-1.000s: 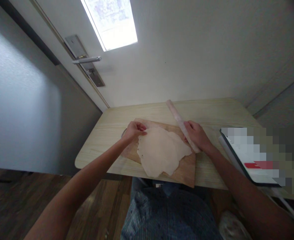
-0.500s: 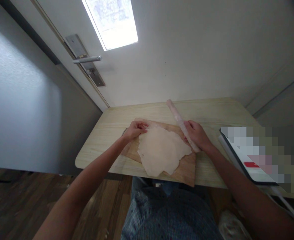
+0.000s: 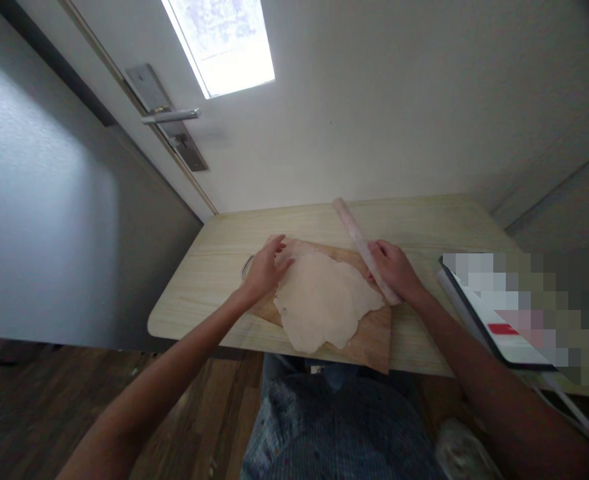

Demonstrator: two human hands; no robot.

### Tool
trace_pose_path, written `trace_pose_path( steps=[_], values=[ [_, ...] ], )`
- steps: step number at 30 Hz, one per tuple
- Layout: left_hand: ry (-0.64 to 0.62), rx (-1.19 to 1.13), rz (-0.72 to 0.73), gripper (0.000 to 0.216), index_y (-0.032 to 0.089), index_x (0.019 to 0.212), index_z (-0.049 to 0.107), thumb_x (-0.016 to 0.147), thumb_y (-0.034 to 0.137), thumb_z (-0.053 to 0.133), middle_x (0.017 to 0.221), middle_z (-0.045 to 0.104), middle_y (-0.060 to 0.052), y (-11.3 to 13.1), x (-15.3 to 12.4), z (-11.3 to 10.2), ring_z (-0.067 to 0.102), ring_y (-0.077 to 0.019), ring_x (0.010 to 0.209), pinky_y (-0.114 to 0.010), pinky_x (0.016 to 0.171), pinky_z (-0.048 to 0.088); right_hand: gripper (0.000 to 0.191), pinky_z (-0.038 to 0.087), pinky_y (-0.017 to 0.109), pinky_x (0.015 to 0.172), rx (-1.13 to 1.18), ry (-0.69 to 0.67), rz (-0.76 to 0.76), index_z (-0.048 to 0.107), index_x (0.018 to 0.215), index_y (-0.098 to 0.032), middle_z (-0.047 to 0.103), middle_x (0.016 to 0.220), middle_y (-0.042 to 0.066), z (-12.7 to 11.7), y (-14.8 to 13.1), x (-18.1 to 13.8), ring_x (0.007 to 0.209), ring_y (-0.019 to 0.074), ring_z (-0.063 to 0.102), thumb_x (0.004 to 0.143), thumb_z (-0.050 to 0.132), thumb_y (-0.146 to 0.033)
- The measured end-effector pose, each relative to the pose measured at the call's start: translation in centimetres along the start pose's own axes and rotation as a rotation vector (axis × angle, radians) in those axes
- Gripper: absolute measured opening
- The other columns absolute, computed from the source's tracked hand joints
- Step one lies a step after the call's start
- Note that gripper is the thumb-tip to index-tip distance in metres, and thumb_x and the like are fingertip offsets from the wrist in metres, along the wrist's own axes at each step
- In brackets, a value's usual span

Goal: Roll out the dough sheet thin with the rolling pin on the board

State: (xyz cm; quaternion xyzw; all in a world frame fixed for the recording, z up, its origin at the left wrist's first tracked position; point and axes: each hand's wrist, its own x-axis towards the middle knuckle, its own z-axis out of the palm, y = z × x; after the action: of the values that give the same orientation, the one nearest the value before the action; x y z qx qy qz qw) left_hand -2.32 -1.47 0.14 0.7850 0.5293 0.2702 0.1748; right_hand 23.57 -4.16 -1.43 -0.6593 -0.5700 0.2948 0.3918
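Observation:
A wide, thin sheet of dough with an uneven edge lies on a wooden cutting board. My left hand is over the sheet's upper left edge, fingers apart and holding nothing; whether the thumb touches the dough I cannot tell. In my right hand is a floury rolling pin, gripped near its lower end. The pin slants up and to the left, across the board's right side. Part of the board's metal handle shows beside my left wrist.
A pale wooden table carries the board. To the right a tablet leans at an angle, its screen partly blurred out. Behind the table rises a white door with a metal lever handle. A grey panel stands at left.
My left hand has let go of the dough's edge, opened its fingers and moved slightly left. My right hand and the rolling pin have stayed in place.

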Motion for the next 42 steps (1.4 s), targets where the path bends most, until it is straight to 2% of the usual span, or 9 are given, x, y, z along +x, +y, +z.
trace_pose_path(
  steps=[2, 4, 7, 10, 21, 27, 35, 39, 42],
  values=[
    [-0.035, 0.197, 0.159, 0.046, 0.015, 0.126, 0.039, 0.083, 0.028, 0.048, 0.125, 0.050, -0.014, 1.4, -1.3, 0.2, 0.044, -0.0224, 0.116, -0.041, 0.096, 0.035, 0.028, 0.035, 0.023, 0.044, 0.003, 0.002, 0.001, 0.039, 0.062, -0.022, 0.045, 0.048, -0.002, 0.0, 0.0, 0.0, 0.048, 0.0129, 0.049, 0.081, 0.034, -0.042],
    [-0.158, 0.329, 0.284, 0.047, 0.017, 0.130, 0.036, 0.086, 0.033, 0.041, 0.137, 0.037, -0.013, 2.9, -2.7, 1.0, 0.029, -0.0243, 0.128, -0.045, 0.104, 0.023, 0.028, 0.035, 0.023, 0.043, 0.009, 0.006, 0.005, 0.038, 0.062, -0.022, 0.044, 0.048, -0.003, 0.0, -0.1, -0.1, 0.047, 0.0126, 0.048, 0.081, 0.034, -0.043],
    [-0.279, 0.408, 0.259, 0.054, 0.021, 0.135, 0.029, 0.086, 0.045, 0.035, 0.145, 0.022, -0.011, 4.5, -4.0, 2.7, 0.015, -0.0298, 0.133, -0.054, 0.104, 0.014, 0.029, 0.034, 0.023, 0.041, 0.025, 0.000, 0.020, 0.039, 0.062, -0.022, 0.043, 0.048, -0.003, 0.0, -0.2, -0.1, 0.044, 0.0119, 0.048, 0.081, 0.035, -0.044],
    [-0.289, 0.416, 0.185, 0.058, 0.025, 0.137, 0.025, 0.086, 0.051, 0.032, 0.146, 0.017, -0.008, 4.8, -4.2, 4.0, 0.011, -0.0328, 0.133, -0.057, 0.103, 0.013, 0.027, 0.035, 0.023, 0.039, 0.048, -0.010, 0.044, 0.039, 0.063, -0.022, 0.042, 0.048, -0.004, 0.0, -0.3, -0.2, 0.041, 0.0115, 0.048, 0.081, 0.035, -0.043],
    [-0.232, 0.410, 0.104, 0.056, 0.024, 0.136, 0.026, 0.086, 0.049, 0.028, 0.146, 0.021, -0.007, 4.9, -3.3, 4.8, 0.014, -0.0330, 0.133, -0.058, 0.102, 0.013, 0.026, 0.036, 0.023, 0.037, 0.034, -0.008, 0.048, 0.040, 0.065, -0.022, 0.043, 0.049, -0.004, 0.2, 0.0, -0.2, 0.039, 0.0124, 0.050, 0.082, 0.035, -0.042],
    [-0.223, 0.447, 0.091, 0.058, 0.018, 0.137, 0.025, 0.087, 0.049, 0.028, 0.146, 0.019, -0.011, 5.3, -3.0, 5.2, 0.013, -0.0353, 0.132, -0.059, 0.102, 0.014, 0.026, 0.033, 0.021, 0.037, 0.041, 0.000, 0.036, 0.040, 0.064, -0.021, 0.042, 0.048, -0.005, 0.2, -0.1, -0.1, 0.039, 0.0106, 0.048, 0.081, 0.035, -0.041],
    [-0.381, 0.433, 0.381, 0.061, 0.018, 0.137, 0.023, 0.087, 0.052, 0.026, 0.146, 0.018, -0.008, 5.3, -1.9, 4.8, 0.012, -0.0299, 0.133, -0.051, 0.106, 0.015, 0.031, 0.031, 0.022, 0.041, 0.023, 0.036, -0.009, 0.041, 0.062, -0.021, 0.041, 0.047, -0.005, 0.4, 0.2, 0.2, 0.042, 0.0104, 0.043, 0.080, 0.035, -0.046],
    [-0.368, 0.407, 0.415, 0.059, 0.014, 0.136, 0.026, 0.087, 0.048, 0.029, 0.145, 0.023, -0.009, 5.5, -1.1, 5.2, 0.018, -0.0267, 0.133, -0.047, 0.106, 0.017, 0.030, 0.030, 0.023, 0.042, 0.020, 0.036, -0.005, 0.040, 0.062, -0.022, 0.041, 0.047, -0.005, 0.4, 0.1, 0.1, 0.043, 0.0109, 0.043, 0.081, 0.035, -0.044],
    [-0.325, 0.362, 0.434, 0.049, 0.010, 0.129, 0.037, 0.089, 0.038, 0.032, 0.138, 0.037, -0.011, 5.9, -0.7, 5.5, 0.029, -0.0238, 0.129, -0.041, 0.105, 0.023, 0.028, 0.030, 0.023, 0.042, 0.021, 0.052, 0.000, 0.039, 0.061, -0.022, 0.040, 0.047, -0.005, 0.4, 0.1, 0.1, 0.043, 0.0108, 0.043, 0.081, 0.036, -0.042]
  ],
)
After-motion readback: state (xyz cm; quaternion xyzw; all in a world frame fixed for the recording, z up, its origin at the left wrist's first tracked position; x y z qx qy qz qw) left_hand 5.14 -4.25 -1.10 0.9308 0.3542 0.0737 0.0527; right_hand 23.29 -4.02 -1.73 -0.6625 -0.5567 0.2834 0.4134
